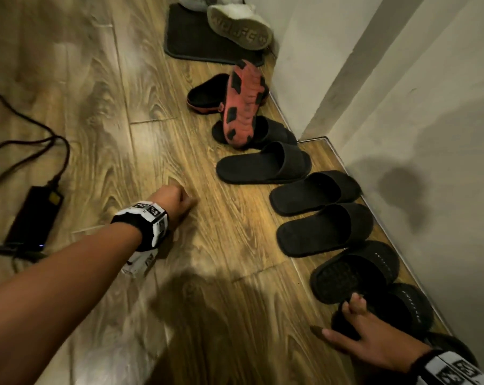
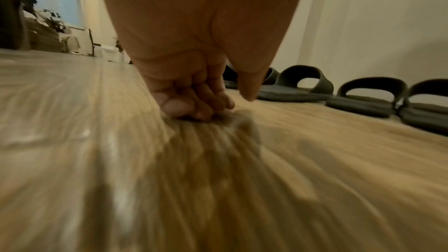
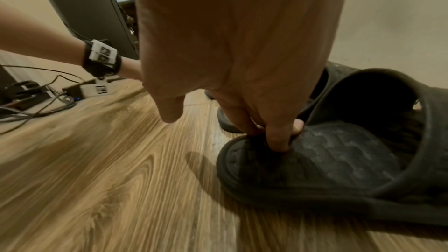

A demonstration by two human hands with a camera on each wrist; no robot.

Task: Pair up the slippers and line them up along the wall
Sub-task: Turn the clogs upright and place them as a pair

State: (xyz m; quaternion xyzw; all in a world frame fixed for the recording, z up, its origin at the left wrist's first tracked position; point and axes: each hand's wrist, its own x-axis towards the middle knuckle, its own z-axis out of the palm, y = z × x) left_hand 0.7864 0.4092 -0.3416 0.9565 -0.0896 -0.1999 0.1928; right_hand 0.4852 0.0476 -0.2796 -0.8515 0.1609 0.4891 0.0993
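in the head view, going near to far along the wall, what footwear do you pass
right hand gripping a black dotted-strap slipper → its matching dotted-strap slipper → pair of plain black slides → another black slide → red-soled shoe lying sole up → pale fluffy slipper, sole showing, on a dark mat

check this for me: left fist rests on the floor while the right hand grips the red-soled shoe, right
Not quite. The right hand grips the heel of a black slipper, not the red-soled shoe, as the right wrist view shows. The left fist does rest on the floor.
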